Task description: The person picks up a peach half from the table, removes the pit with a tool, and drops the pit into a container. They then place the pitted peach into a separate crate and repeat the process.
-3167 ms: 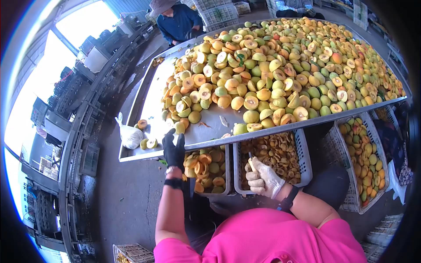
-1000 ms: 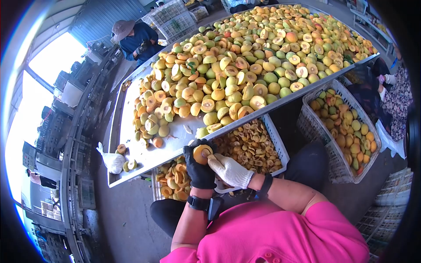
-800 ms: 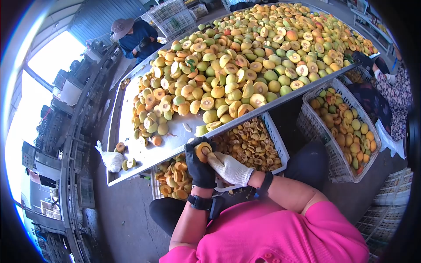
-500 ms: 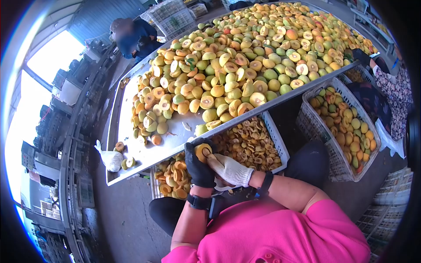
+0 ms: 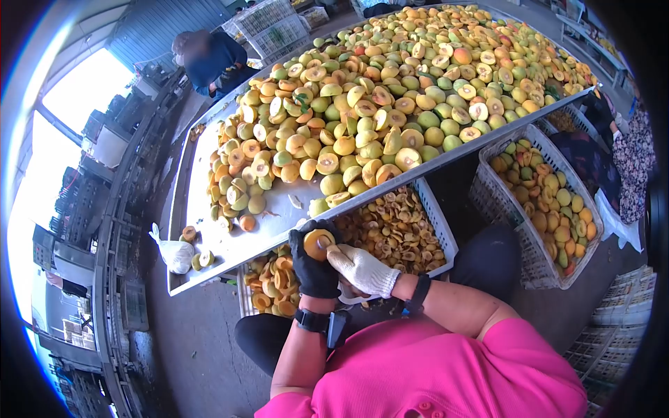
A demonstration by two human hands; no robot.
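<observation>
We judge a halved fruit (image 5: pixel 317 245) being worked centrally, left hand (image 5: pixel 313 270) clamped around it; right hand (image 5: pixel 360 269), grip unclear, next needs steady pressure.

Room along tray's (image 5: pixel 198 181) left; fruit heap (image 5: pixel 364 109) blocks right

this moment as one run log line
left hand: black glove, holding cut fruit | right hand: white glove, touching cut fruit | metal table: fruit pile on it | crate: fruit pieces
</observation>
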